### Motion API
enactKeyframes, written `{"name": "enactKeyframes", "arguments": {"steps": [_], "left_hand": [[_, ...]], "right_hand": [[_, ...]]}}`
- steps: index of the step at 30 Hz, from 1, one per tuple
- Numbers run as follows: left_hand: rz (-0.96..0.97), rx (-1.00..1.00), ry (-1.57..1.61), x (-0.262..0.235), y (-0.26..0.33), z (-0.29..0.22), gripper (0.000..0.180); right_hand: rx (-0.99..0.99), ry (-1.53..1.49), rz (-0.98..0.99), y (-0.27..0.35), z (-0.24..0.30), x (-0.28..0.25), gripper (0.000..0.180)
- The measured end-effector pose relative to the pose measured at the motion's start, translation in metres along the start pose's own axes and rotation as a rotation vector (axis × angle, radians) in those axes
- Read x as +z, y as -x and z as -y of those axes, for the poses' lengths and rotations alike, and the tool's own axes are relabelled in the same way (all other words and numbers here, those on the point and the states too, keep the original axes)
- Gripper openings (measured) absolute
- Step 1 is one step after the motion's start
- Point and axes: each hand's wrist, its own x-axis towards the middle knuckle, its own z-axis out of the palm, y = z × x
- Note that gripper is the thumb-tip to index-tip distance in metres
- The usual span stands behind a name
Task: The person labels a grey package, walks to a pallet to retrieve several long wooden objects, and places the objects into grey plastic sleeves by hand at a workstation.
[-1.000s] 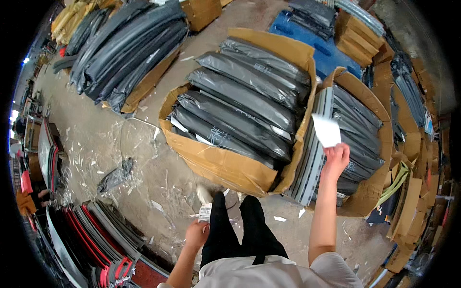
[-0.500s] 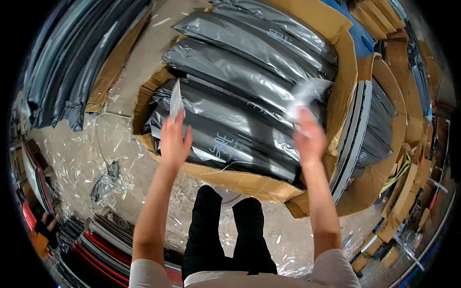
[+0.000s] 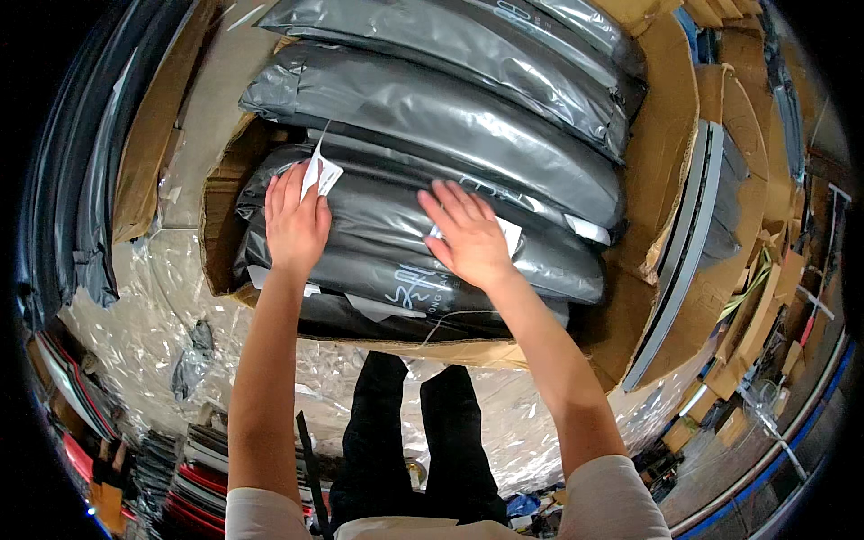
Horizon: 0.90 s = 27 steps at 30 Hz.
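My left hand (image 3: 298,221) rests on a long package in shiny black plastic (image 3: 378,202), near its left end. A creased white label (image 3: 322,175) sticks up from between its fingers, with a thin pointed tip rising above it. My right hand (image 3: 470,238) lies flat on the same package with its fingers apart, holding nothing. Under that palm is a white label (image 3: 509,236), partly hidden by the hand. Another white label (image 3: 589,229) shows farther right among the packages. Pale printing marks the plastic just below my right hand.
A large open cardboard box (image 3: 661,135) surrounds several black packages. Dark wrapped lengths (image 3: 67,171) stand at the left. Grey panels (image 3: 677,256) lean beside the box on the right. Scraps of clear plastic litter the floor (image 3: 153,306). Red and grey strips (image 3: 193,486) lie at the lower left.
My right hand has moved left and come down flat on the package; the blurred white sheet it carried is no longer raised. My left hand has lowered onto the plastic. The view has shifted.
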Motion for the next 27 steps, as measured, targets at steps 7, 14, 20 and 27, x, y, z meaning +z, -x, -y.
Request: {"name": "enactKeyframes", "arguments": {"steps": [7,14,20,27], "left_hand": [[0.094,-0.088,-0.047,-0.015,0.005,0.003,0.048],[-0.105,-0.463,0.085,-0.013,-0.017,0.046,0.038],[-0.182,-0.332,-0.124,-0.018,-0.004,0.065,0.036],[-0.126,-0.425,0.016,-0.006,0.011,0.074,0.035]], "right_hand": [[0.373,0.141,0.248,0.104,-0.06,-0.031,0.102],[0.35,0.198,0.415,0.094,-0.071,-0.061,0.085],[0.218,0.118,0.288,0.154,0.033,-0.124,0.073],[0.267,-0.007,0.156,0.05,-0.055,-0.12,0.089]]}}
